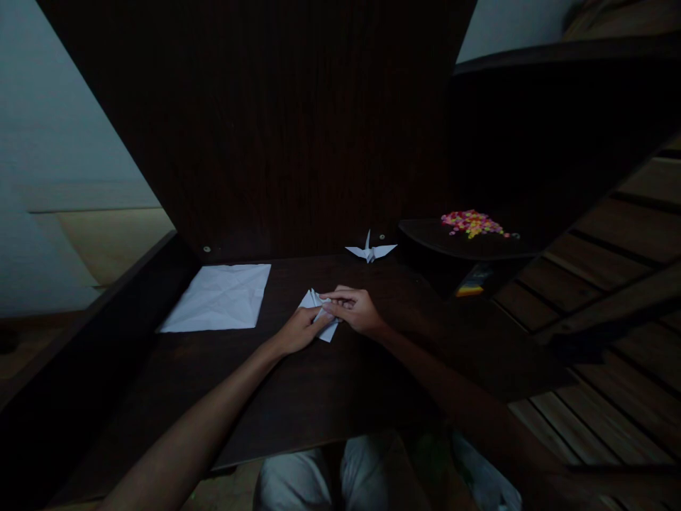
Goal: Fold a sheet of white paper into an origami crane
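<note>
A piece of folded white origami paper [327,332] lies at the middle of the dark desk, partly covered by my fingers. My left hand [302,329] grips its left side, thumb laid across the paper. From the right, my right hand [357,309] pinches the upper right part, its fingers curled and touching the left thumb. Behind them stands a white paper crane [371,252] with wings spread, near the back panel. Off to the left, a creased white paper sheet [218,298] lies flat.
A low curved shelf [420,238] at the right carries a heap of small colourful pieces [475,223]. Under it sits a yellow-edged object [470,290]. A raised side board [101,333] bounds the desk at left; wooden slats [601,426] lie to the right.
</note>
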### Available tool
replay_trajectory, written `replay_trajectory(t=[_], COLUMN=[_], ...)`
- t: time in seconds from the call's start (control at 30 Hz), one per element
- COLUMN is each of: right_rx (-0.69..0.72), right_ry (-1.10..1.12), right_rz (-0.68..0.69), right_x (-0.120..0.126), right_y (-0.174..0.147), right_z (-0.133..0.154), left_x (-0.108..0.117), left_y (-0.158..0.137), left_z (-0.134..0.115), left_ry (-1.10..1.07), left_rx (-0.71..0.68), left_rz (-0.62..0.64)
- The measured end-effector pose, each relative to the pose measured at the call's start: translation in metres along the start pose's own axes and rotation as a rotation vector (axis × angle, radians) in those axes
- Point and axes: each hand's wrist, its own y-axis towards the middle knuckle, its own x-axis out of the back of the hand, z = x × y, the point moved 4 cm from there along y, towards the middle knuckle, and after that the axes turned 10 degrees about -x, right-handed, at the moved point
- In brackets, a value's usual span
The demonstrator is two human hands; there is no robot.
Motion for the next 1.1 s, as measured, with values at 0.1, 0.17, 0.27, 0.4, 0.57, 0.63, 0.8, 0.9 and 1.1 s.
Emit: replay_trajectory(t=[0.1,0.17,0.27,0.4,0.57,0.63,0.8,0.9,1.1], right_rx=[-0.009,-0.014,-0.015,-0.004,-0.007,-0.003,0.007,0.0,-0.022], right_ry=[0.043,0.054,0.043,0.03,0.067,0.086,0.1,0.106,0.127], right_rz=[0.007,0.001,-0.017,-0.072,-0.062,-0.063,-0.075,-0.085,-0.091], right_x=[-0.0003,-0.0002,0.0004,0.003,0.0025,0.0021,0.0015,0.0021,0.0041], right_y=[-0.0002,-0.0006,-0.0011,-0.0005,0.0002,0.0001,-0.0005,-0.0008,-0.0001], right_z=[-0.002,-0.0024,-0.0016,0.0013,0.0045,0.0049,0.0047,0.0053,0.0042], left_x=[-0.0005,-0.0004,0.0009,0.0038,0.0049,0.0046,0.0039,0.0035,0.0034], left_y=[-0.0003,-0.0002,0.0001,-0.0002,-0.0016,-0.0021,-0.0027,-0.0027,-0.0032], left_z=[0.0012,0.0011,-0.0003,-0.0013,-0.0033,-0.0046,-0.0043,-0.0036,-0.0042], left_ry=[0.017,0.012,-0.006,-0.004,-0.002,0.002,0.026,0.028,0.028], left_rx=[0.008,0.012,0.009,0.025,0.033,0.029,0.033,0.039,0.074], left_rz=[0.006,0.0,-0.034,-0.134,-0.247,-0.263,-0.266,-0.256,-0.244])
